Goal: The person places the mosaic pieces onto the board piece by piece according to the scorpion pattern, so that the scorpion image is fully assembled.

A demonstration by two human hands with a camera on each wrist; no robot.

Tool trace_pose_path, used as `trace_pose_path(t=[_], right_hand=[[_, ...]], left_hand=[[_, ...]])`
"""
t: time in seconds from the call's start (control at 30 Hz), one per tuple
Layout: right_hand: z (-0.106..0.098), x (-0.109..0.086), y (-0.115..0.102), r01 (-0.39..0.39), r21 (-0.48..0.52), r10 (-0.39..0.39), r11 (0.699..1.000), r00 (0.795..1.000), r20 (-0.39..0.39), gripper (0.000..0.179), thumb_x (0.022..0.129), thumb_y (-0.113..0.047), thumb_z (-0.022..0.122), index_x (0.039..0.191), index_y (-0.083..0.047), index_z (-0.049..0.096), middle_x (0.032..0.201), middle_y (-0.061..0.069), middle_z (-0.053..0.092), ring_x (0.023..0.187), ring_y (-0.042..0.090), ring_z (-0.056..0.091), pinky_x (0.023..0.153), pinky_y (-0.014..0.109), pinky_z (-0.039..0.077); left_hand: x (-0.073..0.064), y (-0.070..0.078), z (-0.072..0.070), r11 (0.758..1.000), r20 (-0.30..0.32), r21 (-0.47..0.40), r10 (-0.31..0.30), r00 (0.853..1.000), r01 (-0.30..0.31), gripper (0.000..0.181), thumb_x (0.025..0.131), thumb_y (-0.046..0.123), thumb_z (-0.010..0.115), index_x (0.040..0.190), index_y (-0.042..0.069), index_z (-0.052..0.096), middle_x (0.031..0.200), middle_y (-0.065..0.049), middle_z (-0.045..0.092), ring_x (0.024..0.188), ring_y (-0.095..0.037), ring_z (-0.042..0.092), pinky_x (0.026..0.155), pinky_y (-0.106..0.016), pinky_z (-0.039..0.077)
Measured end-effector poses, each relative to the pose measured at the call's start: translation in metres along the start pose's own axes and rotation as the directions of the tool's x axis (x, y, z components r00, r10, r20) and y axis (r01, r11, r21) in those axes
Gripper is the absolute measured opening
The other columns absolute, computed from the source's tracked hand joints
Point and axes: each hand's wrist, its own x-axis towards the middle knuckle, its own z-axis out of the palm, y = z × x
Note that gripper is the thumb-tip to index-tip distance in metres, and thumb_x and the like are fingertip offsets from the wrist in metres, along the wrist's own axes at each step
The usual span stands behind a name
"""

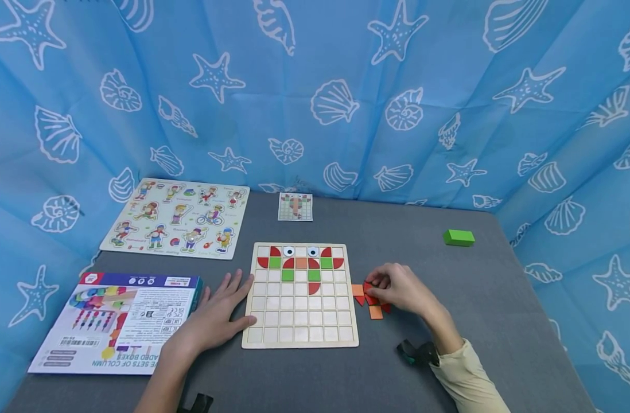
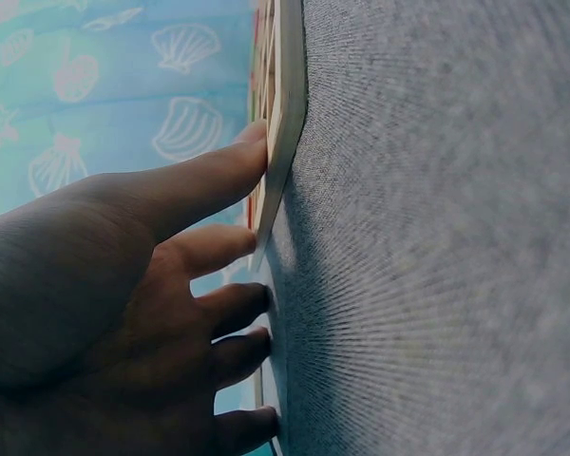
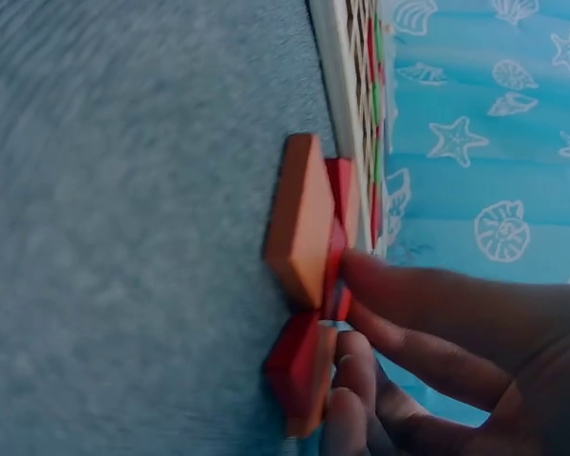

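A square wooden grid board (image 1: pixel 300 318) lies in the middle of the table. Red quarter-circle pieces, green and orange squares and two round eye pieces fill some cells in its upper half. My left hand (image 1: pixel 217 315) rests at the board's left side, fingers spread, thumb and index tips touching its edge. Just right of the board is a small pile of red and orange pieces, including an orange square (image 1: pixel 376 312). Over that pile, my right hand (image 1: pixel 403 289) pinches a red piece (image 1: pixel 368 291) between thumb and curled fingers, which partly hide the pile.
A small pattern card (image 1: pixel 295 207) stands behind the board. At the left lie a picture puzzle board (image 1: pixel 178 218) and a printed box (image 1: pixel 113 324). Far right is a green block (image 1: pixel 459 237). A blue shell-patterned curtain (image 1: pixel 341 143) borders the grey table (image 1: pixel 423 218).
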Motion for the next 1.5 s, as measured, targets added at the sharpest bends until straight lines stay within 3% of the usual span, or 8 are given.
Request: trace_pose_path(t=[0.47, 0.8, 1.07, 1.5], right_hand=[[0.0, 0.009, 0.004, 0.006, 0.059, -0.011, 0.998, 0.997, 0.072, 0.011, 0.094, -0.01, 0.081, 0.101, -0.003, 0.074, 0.086, 0.003, 0.07, 0.074, 0.011, 0.06, 0.064, 0.022, 0.051], [-0.008, 0.01, 0.003, 0.061, 0.162, -0.07, 0.985, 0.996, 0.05, 0.005, 0.097, -0.003, 0.076, 0.102, -0.001, 0.077, 0.09, 0.007, 0.075, 0.079, 0.014, 0.066, 0.069, 0.022, 0.057], [-0.003, 0.02, -0.021, 0.115, 0.235, -0.134, 0.965, 0.989, 0.066, 0.01, 0.096, -0.002, 0.074, 0.105, 0.001, 0.076, 0.092, 0.007, 0.071, 0.073, 0.012, 0.065, 0.069, 0.02, 0.056], [0.022, 0.052, -0.068, 0.231, 0.235, -0.26, 0.944, 0.96, 0.1, 0.015, 0.096, -0.012, 0.083, 0.11, -0.006, 0.078, 0.099, 0.005, 0.082, 0.088, 0.007, 0.076, 0.081, 0.023, 0.061]], left_hand=[[0.001, 0.0, 0.0, 1.0, 0.006, 0.01, -0.008, 1.0, 0.008, 0.087, 0.102, 0.041, 0.075, 0.173, 0.015, 0.03, 0.181, -0.023, 0.017, 0.169, -0.05, 0.009, 0.127, -0.083, 0.006], [0.0, 0.0, 0.0, 1.0, 0.004, 0.015, -0.009, 1.0, 0.009, 0.087, 0.103, 0.041, 0.075, 0.173, 0.014, 0.031, 0.181, -0.023, 0.018, 0.169, -0.051, 0.01, 0.127, -0.083, 0.006], [0.001, 0.0, 0.0, 1.0, 0.002, 0.015, -0.008, 1.0, 0.008, 0.087, 0.103, 0.041, 0.075, 0.173, 0.015, 0.03, 0.181, -0.023, 0.018, 0.169, -0.05, 0.01, 0.127, -0.083, 0.007], [0.001, -0.001, 0.001, 1.0, -0.006, 0.016, -0.007, 1.0, 0.007, 0.087, 0.102, 0.041, 0.076, 0.173, 0.015, 0.032, 0.181, -0.022, 0.019, 0.169, -0.05, 0.011, 0.127, -0.084, 0.007]])
